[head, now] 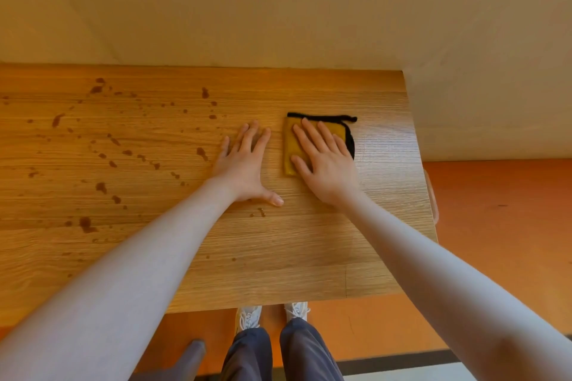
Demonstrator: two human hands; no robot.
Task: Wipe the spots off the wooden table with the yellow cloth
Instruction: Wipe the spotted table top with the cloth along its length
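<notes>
Right now the yellow cloth (297, 148) lies folded flat on the wooden worktop (278, 257), toward its right end, with a black edging along its far side and right side. The right hand (322, 161) rests on top of it, palm down, fingers straight and slightly spread, so its grip is released rather than clenched round the fabric. Just to the left, the left hand (244, 164) lies flat on the bare wood, fingers straight, thumb out to the side, its grip also released and holding nothing. Brown spots (102, 145) are scattered over the left half of the worktop, well apart from the cloth, and a few small ones sit just below the left thumb. Beyond the worktop stands a pale wall (278, 3). Below its near edge show white shoes (247, 317), dark trousers (297, 353) and an orange floor (495, 210).
</notes>
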